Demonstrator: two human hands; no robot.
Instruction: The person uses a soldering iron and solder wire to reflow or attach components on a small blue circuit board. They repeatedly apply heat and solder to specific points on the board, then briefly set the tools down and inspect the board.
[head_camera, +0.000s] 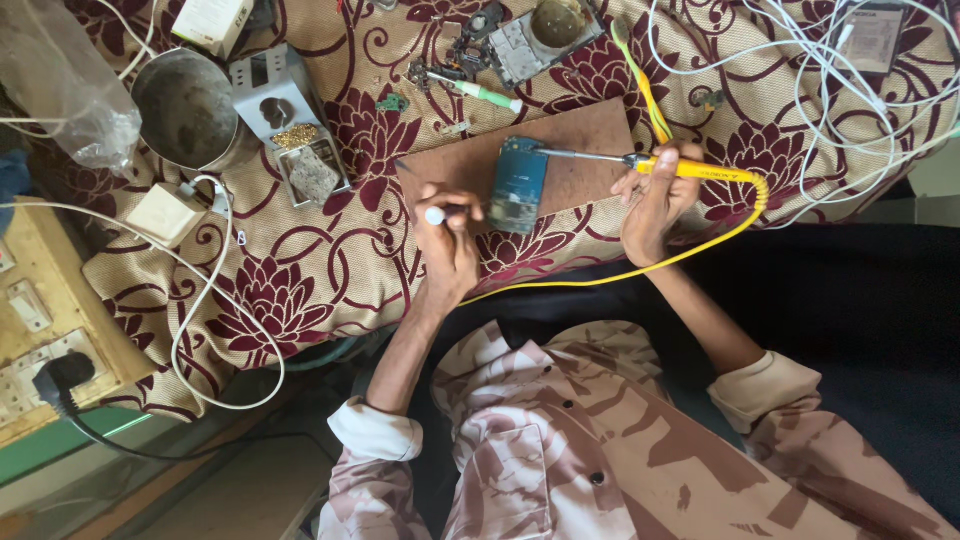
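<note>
A blue circuit board (519, 186) lies on a brown wooden board (580, 140) over a floral cloth. My right hand (653, 205) grips a yellow-handled soldering iron (690, 170); its metal tip reaches left to the circuit board's top edge. My left hand (447, 240) is closed around a thin tool with a white rounded end (435, 215), held against the circuit board's left side. A yellow cord (640, 268) runs from the iron's handle down and across toward my left wrist.
A metal bowl (190, 108), a grey metal box with small parts (290, 125), a green-handled screwdriver (485, 94) and dismantled phone pieces (535, 38) lie behind. White cables (830, 70) tangle at the right. A wooden switch panel with a black plug (50, 375) sits left.
</note>
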